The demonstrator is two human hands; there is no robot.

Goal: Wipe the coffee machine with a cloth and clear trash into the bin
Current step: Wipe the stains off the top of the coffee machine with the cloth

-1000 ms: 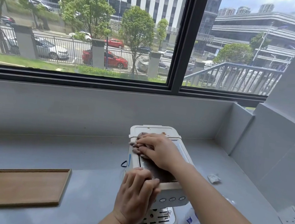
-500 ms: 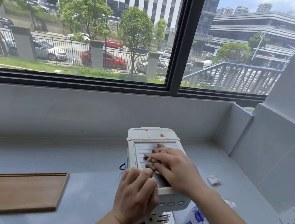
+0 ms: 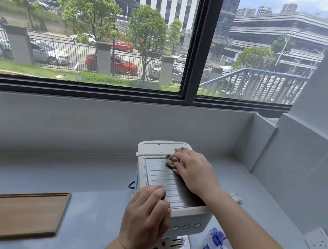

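On the grey countertop (image 3: 90, 177) below the window, toward the right corner: white coffee machine (image 3: 189, 216), mid-wipe by the look of it. Best done in long straight passes along the grooves of the ribbed top plate (image 3: 158, 177), back to front, with steady downward pressure and overlapping lanes. Then refold to a clean face before tackling the white lid at the rear and the button panel. Brace the body firmly against skidding.

Off to the left, well apart: wooden tray (image 3: 13, 213).

Left hand (image 3: 145, 219) clamped over the front left corner of the machine, fingers curled across the top edge, wrist low. Right hand (image 3: 192, 171) reached across to the back right of the plate, palm down, fingers bent over and pressing a bunched brownish cloth (image 3: 170, 161).

Just right of the base, a crumpled plastic wrapper (image 3: 218, 247) with blue print. Farther back, a small white scrap (image 3: 235, 197). Both probably trash awaiting a bin, none in view.
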